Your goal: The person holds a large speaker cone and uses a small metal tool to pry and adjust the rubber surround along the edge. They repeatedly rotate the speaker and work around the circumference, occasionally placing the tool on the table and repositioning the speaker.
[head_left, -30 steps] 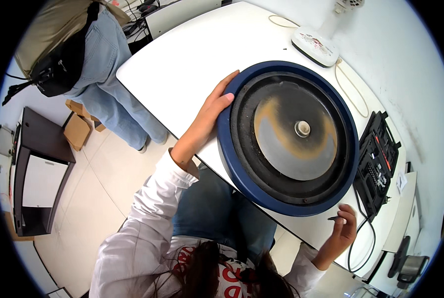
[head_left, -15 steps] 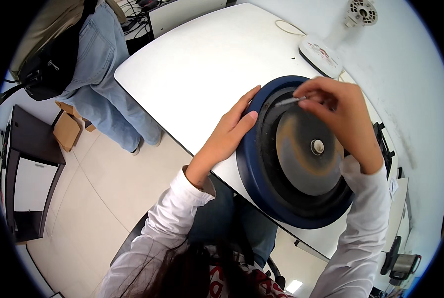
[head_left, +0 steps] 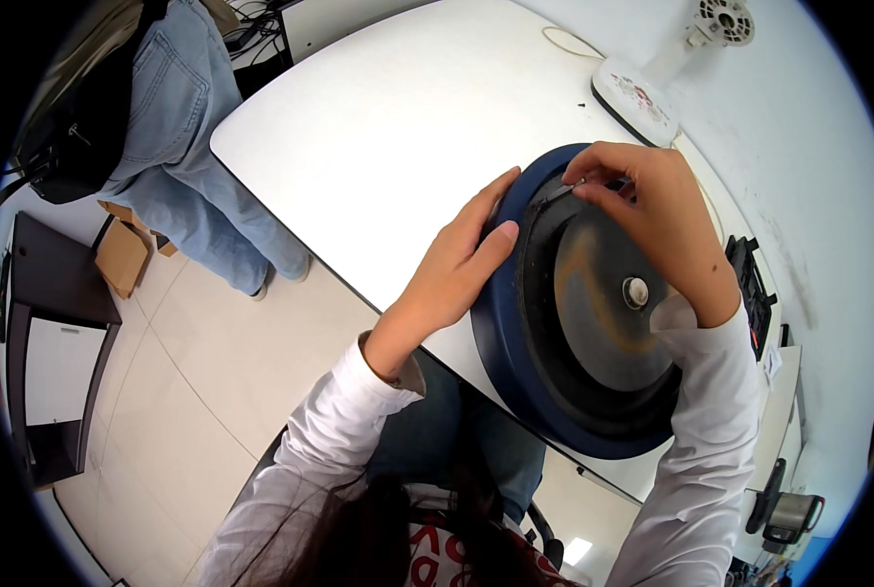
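Note:
A round, dark blue appliance (head_left: 498, 338) lies on the white table, its black recessed inside facing up. Within it sits a grey, heat-stained metal disc (head_left: 593, 293) with a pale round button (head_left: 636, 293) at its centre. My left hand (head_left: 451, 269) rests against the blue rim on the left, thumb and fingers stretched out along it. Pinched between the fingertips of my right hand (head_left: 642, 196) is a thin, silvery rod-like tool (head_left: 554, 198). Its far end points at the black ring near the upper left rim; whether it touches is unclear.
A small fan's white base (head_left: 637, 98) stands at the back right, its head (head_left: 725, 22) against the wall. Black tool-case parts (head_left: 750, 284) lie right of the appliance. Another person in jeans (head_left: 187, 147) stands left of the table, near an open cardboard box (head_left: 124, 256).
My right hand has shifted slightly up and left with the thin tool, closer to the upper rim. My left hand stays on the rim, and the view has shifted a little.

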`<state>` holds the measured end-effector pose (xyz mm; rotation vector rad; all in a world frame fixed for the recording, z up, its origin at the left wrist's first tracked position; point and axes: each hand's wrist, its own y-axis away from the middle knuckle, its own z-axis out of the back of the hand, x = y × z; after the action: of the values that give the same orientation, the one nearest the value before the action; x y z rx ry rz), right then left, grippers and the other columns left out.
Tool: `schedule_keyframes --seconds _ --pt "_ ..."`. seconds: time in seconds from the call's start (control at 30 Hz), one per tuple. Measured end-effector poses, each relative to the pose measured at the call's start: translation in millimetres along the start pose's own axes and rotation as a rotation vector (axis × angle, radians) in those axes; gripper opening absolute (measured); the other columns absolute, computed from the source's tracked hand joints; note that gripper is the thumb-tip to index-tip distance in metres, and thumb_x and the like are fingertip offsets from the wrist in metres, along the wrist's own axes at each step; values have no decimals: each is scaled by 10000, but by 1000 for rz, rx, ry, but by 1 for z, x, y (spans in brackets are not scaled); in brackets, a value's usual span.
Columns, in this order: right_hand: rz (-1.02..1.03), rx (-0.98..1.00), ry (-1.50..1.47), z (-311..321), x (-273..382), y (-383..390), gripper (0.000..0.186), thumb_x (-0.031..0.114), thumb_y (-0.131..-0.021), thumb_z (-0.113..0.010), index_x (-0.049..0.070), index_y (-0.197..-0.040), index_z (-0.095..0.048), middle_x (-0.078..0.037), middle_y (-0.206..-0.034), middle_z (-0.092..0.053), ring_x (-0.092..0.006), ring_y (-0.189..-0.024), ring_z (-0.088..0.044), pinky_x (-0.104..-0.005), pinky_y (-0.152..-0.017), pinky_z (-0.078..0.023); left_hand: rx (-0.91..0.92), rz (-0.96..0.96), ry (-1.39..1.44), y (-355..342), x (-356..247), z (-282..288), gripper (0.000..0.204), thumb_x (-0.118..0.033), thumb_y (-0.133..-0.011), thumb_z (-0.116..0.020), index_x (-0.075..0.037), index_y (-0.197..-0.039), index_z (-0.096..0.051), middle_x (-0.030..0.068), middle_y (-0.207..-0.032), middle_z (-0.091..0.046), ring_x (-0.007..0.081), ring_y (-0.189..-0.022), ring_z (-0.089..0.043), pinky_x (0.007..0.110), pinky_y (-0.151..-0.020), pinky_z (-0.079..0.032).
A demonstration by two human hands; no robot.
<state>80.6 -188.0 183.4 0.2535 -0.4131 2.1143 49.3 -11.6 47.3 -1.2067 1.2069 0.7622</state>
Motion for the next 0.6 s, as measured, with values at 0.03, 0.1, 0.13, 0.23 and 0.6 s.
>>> schedule_keyframes --seconds 0.03,0.1,0.13,0.23,0.6 --pt "-2 0 -2 0 0 0 84 31 -807 -660 32 -891 -653 -50 -732 -661 -137 -697 -632 -250 -649 -483 -1 9 4 0 -1 -1 593 -319 -956 -447 19 -1432 -340 239 -1403 -443 332 -1304 -435 361 -1086 -304" --pt "-4 3 -7 1 -1 0 82 30 -809 -658 31 -891 -652 -58 -736 -662 -140 -699 -634 -254 -654 -488 0 -4 -7 -1 -1 0 598 -326 -954 -449 19 -1431 -342 240 -1398 -449 334 -1298 -441 361 -1082 -309" --pt "5 -4 -5 0 -1 0 82 29 -809 -657 30 -891 -652 -60 -738 -664 -142 -698 -635 -257 -653 -489 0 -11 -13 -1 0 1 601 -329 -953 -451 19 -1430 -343 240 -1395 -452 336 -1295 -445 361 -1080 -312" --pt "39 -27 5 -2 0 -1 80 31 -806 -656 33 -886 -653 -78 -749 -669 -183 -701 -646 -280 -650 -497 -9 -11 -1 1 0 1 599 -328 -953 -450 19 -1430 -344 241 -1395 -451 339 -1294 -445 361 -1080 -311" --pt "211 -14 173 1 5 -9 49 67 -799 -650 54 -847 -654 -106 -777 -662 -285 -759 -636 -364 -683 -497 -14 -26 -1 1 2 1 585 -316 -956 -451 14 -1428 -350 240 -1382 -463 330 -1280 -458 358 -1073 -317"
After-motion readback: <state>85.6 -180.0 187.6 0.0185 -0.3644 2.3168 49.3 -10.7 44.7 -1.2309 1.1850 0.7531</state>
